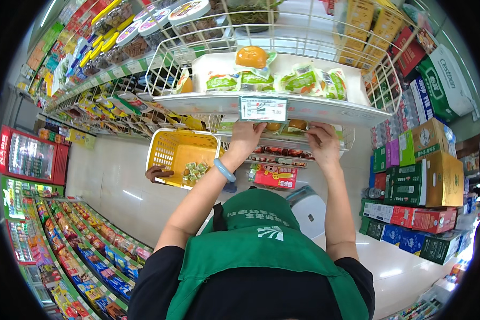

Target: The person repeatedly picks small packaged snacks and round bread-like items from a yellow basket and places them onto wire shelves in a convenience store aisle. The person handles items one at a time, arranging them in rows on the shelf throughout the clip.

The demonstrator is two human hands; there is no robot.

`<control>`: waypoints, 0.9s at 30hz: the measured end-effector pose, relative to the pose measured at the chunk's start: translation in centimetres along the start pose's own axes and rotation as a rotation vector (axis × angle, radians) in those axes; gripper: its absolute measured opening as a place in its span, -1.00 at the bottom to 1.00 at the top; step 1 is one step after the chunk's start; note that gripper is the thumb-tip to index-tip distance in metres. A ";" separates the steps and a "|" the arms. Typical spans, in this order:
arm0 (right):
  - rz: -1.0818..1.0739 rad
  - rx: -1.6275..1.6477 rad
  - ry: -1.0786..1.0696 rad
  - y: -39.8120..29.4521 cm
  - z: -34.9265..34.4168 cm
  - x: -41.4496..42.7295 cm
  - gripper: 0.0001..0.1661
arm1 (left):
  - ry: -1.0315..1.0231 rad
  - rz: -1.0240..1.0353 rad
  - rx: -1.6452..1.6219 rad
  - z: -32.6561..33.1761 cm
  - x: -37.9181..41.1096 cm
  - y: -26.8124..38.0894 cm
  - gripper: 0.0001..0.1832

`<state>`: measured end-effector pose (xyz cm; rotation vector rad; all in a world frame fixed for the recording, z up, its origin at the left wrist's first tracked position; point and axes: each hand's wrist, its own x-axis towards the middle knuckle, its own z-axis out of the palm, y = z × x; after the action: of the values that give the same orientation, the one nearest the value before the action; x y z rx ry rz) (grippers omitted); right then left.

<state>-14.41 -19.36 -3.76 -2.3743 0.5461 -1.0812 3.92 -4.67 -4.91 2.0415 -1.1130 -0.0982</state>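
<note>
My left hand (pixel 244 139), with a pale blue bangle on the wrist, reaches under the front edge of the upper wire shelf basket (pixel 320 105). Its thumb lies beside a sealed packet of round brown food (pixel 273 127); the other fingers are partly hidden. Just right of that, my right hand (pixel 324 142) has bent fingers at the side of a second brown packet (pixel 298 125). Whether either hand grips a packet cannot be made out. Above, similar green-and-clear packets (pixel 258 82) line the upper basket, with one brown-faced packet (pixel 251 58) on top.
Another person's hand (pixel 159 173) is at the side of a yellow shopping basket (pixel 184 138) holding several small packets (pixel 196 172). A price tag (pixel 263 109) hangs over the shelf edge. A white stool (pixel 309 214) stands low by my apron; stacked cartons (pixel 408 184) line the right.
</note>
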 end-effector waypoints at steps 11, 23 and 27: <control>-0.136 0.287 -0.054 -9.3 5.7 -4.6 -0.89 | 0.209 0.142 -0.274 -3.2 -9.3 0.7 -0.87; 0.086 0.425 -0.667 -17.1 26.8 -9.2 -0.92 | 0.021 -0.452 -0.218 -7.0 -18.1 -19.0 -0.88; 0.236 0.372 -0.819 -17.1 35.5 -11.6 -0.91 | -0.003 -0.522 -0.148 -8.7 -19.4 -26.2 -0.87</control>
<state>8.77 9.62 -21.44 -2.1001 0.2740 -0.0464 13.36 22.80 -22.12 2.1464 -0.5319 -0.4308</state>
